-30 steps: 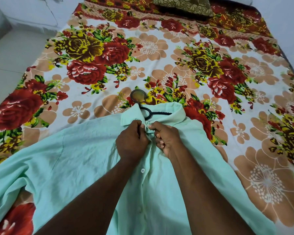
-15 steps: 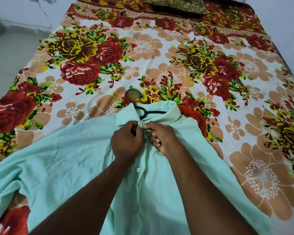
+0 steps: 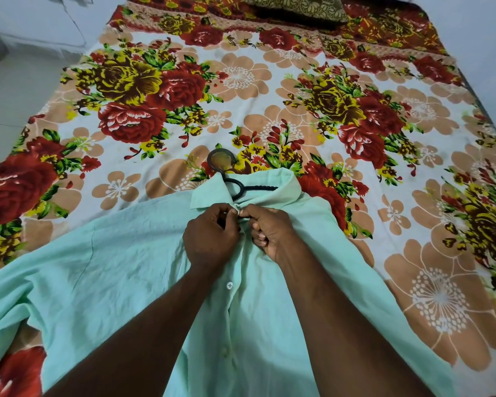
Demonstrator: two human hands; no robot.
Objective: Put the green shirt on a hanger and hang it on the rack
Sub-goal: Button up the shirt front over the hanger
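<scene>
I look down through the head camera at a bed [image 3: 269,90] covered by a floral sheet of red, yellow and tan blooms. The green shirt [image 3: 121,270] lies spread on the near part of the bed, front up, with its collar [image 3: 209,193] pointing away from me. A black hanger [image 3: 237,187] sits inside the shirt, and its neck and round hook poke out of the collar opening and lie on the sheet.

My left hand [image 3: 209,239] and right hand [image 3: 269,233] meet just below the collar, at the top of the button strip. The fingers of both are curled, pinching the shirt fabric between thumb and fingertips, with the knuckles almost touching. The fingers hide the top button. A white button [image 3: 229,285] shows lower down, between my forearms. A patterned pillow [image 3: 295,7] rests at the far end of the bed.
</scene>
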